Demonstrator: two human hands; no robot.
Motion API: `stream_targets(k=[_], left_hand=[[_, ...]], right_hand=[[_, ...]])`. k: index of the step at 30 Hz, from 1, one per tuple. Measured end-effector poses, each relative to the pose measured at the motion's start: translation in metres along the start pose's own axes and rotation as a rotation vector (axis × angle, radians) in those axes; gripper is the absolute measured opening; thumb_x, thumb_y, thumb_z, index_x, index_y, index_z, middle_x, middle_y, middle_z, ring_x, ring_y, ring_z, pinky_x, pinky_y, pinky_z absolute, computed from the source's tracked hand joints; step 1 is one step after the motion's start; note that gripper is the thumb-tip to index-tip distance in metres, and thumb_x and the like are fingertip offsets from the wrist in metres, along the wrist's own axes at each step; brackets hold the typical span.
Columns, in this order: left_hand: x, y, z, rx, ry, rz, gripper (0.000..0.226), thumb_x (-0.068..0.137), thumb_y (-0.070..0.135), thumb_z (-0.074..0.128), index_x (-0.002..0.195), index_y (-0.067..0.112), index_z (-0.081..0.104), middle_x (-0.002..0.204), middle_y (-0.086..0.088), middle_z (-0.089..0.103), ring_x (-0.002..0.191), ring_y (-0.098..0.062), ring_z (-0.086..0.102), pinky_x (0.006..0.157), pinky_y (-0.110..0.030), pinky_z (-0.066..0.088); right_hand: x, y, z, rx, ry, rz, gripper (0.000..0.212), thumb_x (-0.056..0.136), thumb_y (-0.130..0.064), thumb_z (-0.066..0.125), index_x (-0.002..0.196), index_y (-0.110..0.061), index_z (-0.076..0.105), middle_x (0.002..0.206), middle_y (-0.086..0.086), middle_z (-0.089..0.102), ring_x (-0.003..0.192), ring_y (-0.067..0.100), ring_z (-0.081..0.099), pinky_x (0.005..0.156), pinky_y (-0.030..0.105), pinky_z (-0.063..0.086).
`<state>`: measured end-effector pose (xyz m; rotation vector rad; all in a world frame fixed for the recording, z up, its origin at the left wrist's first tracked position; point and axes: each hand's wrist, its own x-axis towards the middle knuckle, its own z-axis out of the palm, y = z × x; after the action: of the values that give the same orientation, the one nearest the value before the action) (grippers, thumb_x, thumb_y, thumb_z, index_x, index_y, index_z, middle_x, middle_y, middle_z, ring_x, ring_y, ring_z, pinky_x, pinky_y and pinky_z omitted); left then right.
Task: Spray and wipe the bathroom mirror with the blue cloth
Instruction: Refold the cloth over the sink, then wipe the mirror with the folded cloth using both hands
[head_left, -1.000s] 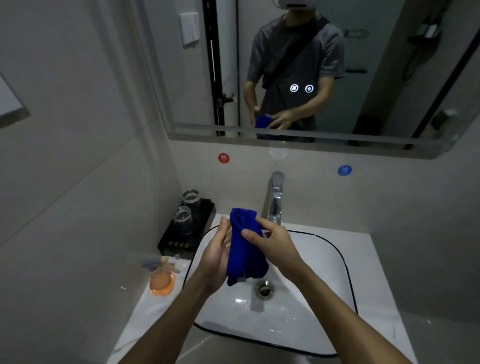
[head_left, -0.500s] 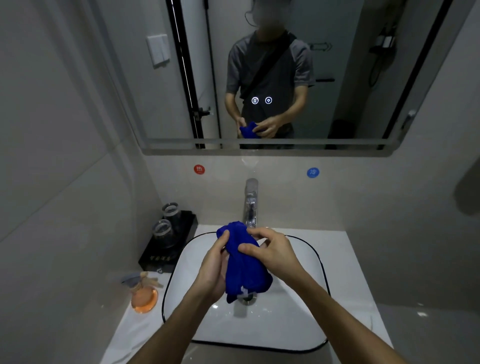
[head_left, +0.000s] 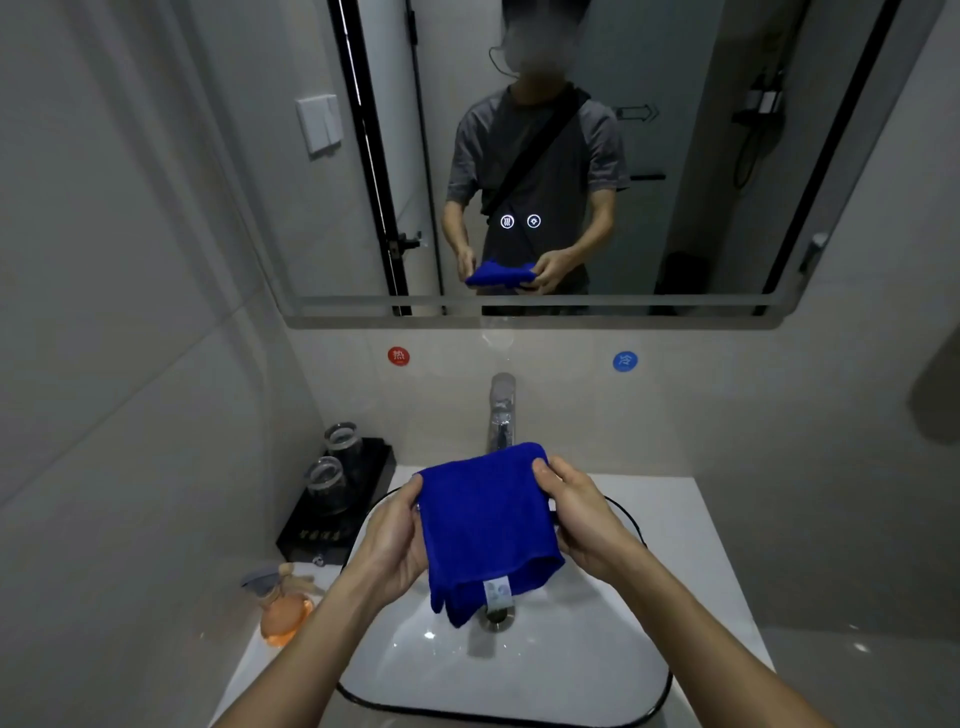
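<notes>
The blue cloth (head_left: 485, 525) hangs spread and folded over the sink, a white label at its lower edge. My left hand (head_left: 392, 540) grips its left edge and my right hand (head_left: 584, 519) grips its right edge. The bathroom mirror (head_left: 675, 156) fills the wall above, with two small lit icons on its glass, and reflects a person holding the cloth. A spray bottle with orange liquid (head_left: 280, 605) lies on the counter at the left, apart from both hands.
A white sink (head_left: 597, 675) with a black rim sits below, a chrome tap (head_left: 501, 410) behind the cloth. A black tray (head_left: 332, 514) with two glasses stands at the left. Red and blue round stickers mark the wall under the mirror.
The cloth was bunched into a narrow roll between my hands; it is now spread flat and wide. The view has tilted up, showing more mirror.
</notes>
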<state>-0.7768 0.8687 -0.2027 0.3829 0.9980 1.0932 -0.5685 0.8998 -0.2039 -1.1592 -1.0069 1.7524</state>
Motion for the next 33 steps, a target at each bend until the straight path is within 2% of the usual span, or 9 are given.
stream_targets(k=[3,5,8,12,16,20,23,29,33], left_hand=[[-0.002,0.002,-0.003,0.246,0.029,-0.11,0.043,0.106,0.043,0.032,0.119,0.016,0.063,0.111,-0.018,0.075,0.101,-0.038,0.072,0.089,-0.058,0.055],[-0.008,0.006,-0.003,0.375,-0.03,-0.199,0.039,0.102,0.044,0.046,0.121,0.015,0.063,0.118,-0.02,0.072,0.111,-0.042,0.066,0.093,-0.06,0.052],[-0.009,0.01,-0.01,0.376,-0.182,-0.203,0.056,0.085,0.013,0.076,0.136,0.009,0.052,0.128,-0.023,0.066,0.119,-0.042,0.062,0.093,-0.053,0.055],[-0.008,0.023,-0.019,0.203,-0.376,-0.119,0.072,0.083,-0.016,0.065,0.144,0.016,0.044,0.139,-0.028,0.055,0.123,-0.047,0.057,0.087,-0.052,0.058],[-0.009,0.036,-0.01,0.172,-0.415,-0.015,0.059,0.089,-0.015,0.054,0.14,0.012,0.052,0.136,-0.029,0.057,0.116,-0.046,0.062,0.082,-0.046,0.061],[-0.011,0.048,0.014,0.322,-0.283,0.25,0.03,0.088,-0.012,0.052,0.098,0.003,0.076,0.109,-0.024,0.072,0.095,-0.033,0.073,0.069,-0.034,0.062],[-0.011,0.059,0.029,0.559,-0.227,0.416,0.045,0.093,-0.018,0.041,0.07,0.007,0.071,0.084,-0.013,0.074,0.076,-0.025,0.073,0.056,-0.029,0.057],[-0.01,0.087,0.07,0.686,-0.328,0.56,0.037,0.1,-0.009,0.038,0.08,0.002,0.067,0.096,-0.014,0.073,0.079,-0.042,0.073,0.055,-0.038,0.06],[-0.005,0.105,0.112,0.643,-0.367,0.521,0.032,0.096,0.009,0.041,0.089,0.001,0.071,0.107,-0.007,0.072,0.088,-0.042,0.072,0.059,-0.039,0.061]], right_hand=[[0.005,0.004,-0.003,-0.031,0.02,0.065,0.028,0.106,-0.035,0.04,0.117,-0.019,0.061,0.095,-0.001,0.075,0.083,0.015,0.073,0.06,0.031,0.055],[0.008,0.004,-0.007,0.016,0.006,0.126,0.027,0.105,-0.029,0.044,0.119,-0.012,0.06,0.087,0.001,0.076,0.075,0.014,0.073,0.056,0.028,0.053],[0.008,-0.003,-0.017,0.187,-0.137,0.209,0.03,0.098,-0.012,0.058,0.126,0.0,0.056,0.11,0.018,0.072,0.1,0.029,0.071,0.071,0.035,0.059],[0.001,-0.024,-0.035,0.18,-0.399,0.155,0.063,0.088,0.011,0.063,0.139,-0.022,0.048,0.13,0.028,0.059,0.116,0.042,0.061,0.086,0.047,0.058],[-0.003,-0.045,-0.04,0.068,-0.447,0.027,0.065,0.089,0.016,0.055,0.137,-0.027,0.049,0.131,0.025,0.059,0.109,0.039,0.064,0.077,0.041,0.06],[-0.01,-0.065,-0.044,-0.083,-0.369,-0.276,0.037,0.095,0.011,0.05,0.119,-0.014,0.063,0.131,0.014,0.062,0.118,0.032,0.062,0.088,0.04,0.058],[-0.016,-0.08,-0.05,-0.243,-0.312,-0.472,0.036,0.098,0.01,0.042,0.089,-0.012,0.068,0.137,0.005,0.059,0.126,0.026,0.057,0.089,0.035,0.056],[-0.019,-0.1,-0.068,-0.212,-0.205,-0.497,0.052,0.099,0.009,0.028,0.077,-0.019,0.065,0.085,-0.006,0.069,0.08,0.006,0.068,0.061,0.018,0.051],[-0.014,-0.125,-0.086,0.114,-0.286,-0.427,0.018,0.093,-0.017,0.051,0.097,-0.009,0.067,0.117,0.014,0.065,0.108,0.028,0.065,0.074,0.036,0.056]])
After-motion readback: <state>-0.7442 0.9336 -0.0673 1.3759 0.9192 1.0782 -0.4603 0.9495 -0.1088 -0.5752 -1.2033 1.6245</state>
